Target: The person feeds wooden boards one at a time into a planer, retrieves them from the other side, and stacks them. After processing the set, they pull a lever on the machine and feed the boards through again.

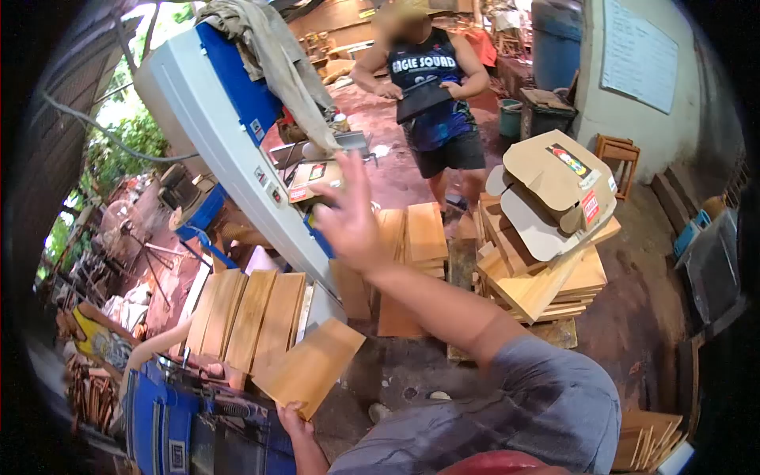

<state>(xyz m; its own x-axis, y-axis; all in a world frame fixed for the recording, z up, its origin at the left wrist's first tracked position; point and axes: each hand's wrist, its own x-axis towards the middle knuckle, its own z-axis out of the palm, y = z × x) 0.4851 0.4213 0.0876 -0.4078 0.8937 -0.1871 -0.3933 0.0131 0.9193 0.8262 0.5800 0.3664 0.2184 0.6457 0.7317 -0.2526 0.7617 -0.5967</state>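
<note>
At the lower left, my left hand (297, 423) grips the near edge of a flat wooden board (311, 368), which lies tilted. Beside that board, several similar wooden planks (252, 313) rest side by side near a white and blue machine (229, 150). My right arm reaches forward across the view. At its end my right hand (348, 218) is raised in front of the machine, fingers apart and slightly blurred, with nothing visible in it. Beyond the hand, a cardboard box (313, 178) sits by the machine.
Stacked boards (426, 233) stand ahead. Cut cardboard (554, 190) tops another wood pile (558, 285) on the right. A person (431, 87) stands beyond, holding a dark flat object (423, 99). A blue machine (162, 419) is at lower left; another person (99, 336) is at far left.
</note>
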